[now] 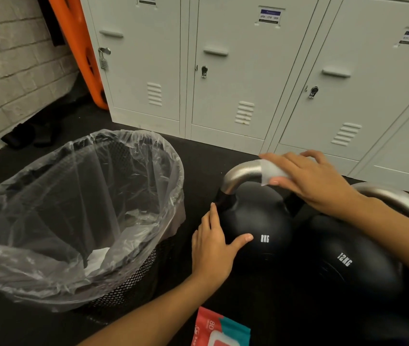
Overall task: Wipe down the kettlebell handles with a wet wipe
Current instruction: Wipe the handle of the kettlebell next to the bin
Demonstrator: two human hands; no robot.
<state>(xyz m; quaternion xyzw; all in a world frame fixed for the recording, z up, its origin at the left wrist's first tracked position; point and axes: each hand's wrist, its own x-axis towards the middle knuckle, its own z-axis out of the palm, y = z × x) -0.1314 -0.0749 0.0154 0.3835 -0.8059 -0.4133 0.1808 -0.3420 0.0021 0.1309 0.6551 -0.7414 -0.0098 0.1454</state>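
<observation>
kettlebell marked 8kg stands on the dark floor just right of the lined wastebasket, which serves as the landmark; its steel handle arches over the black body. a second kettlebell marked 12kg sits further right of the basket, touching or nearly touching the first, and its handle runs partly under the right forearm. right hand is curled over the top of the 8kg handle with a white wet wipe wrapped round the bar beneath the fingers; the bare steel shows only on the end of the arch nearer the basket. left hand lies flat and relaxed against the basket-facing flank of the 8kg body, thumb spread toward the printed weight, steadying it. a red and teal wipe packet lies on the floor nearer the camera than the basket, partly cut off by the frame edge. something white, perhaps a used wipe, rests at the bottom of the basket liner. grey lockers stand beyond the basket.

judged risks: the wipe is thin and only pinched by the curled fingers, so a fast stroke round the bend could bunch or tear it and leave the curve and the black post unwiped. a hard sideways pull could rock the 8kg bell into its neighbour if the left hand lifts. the 12kg handle appears not yet wiped and could be skipped.
</observation>
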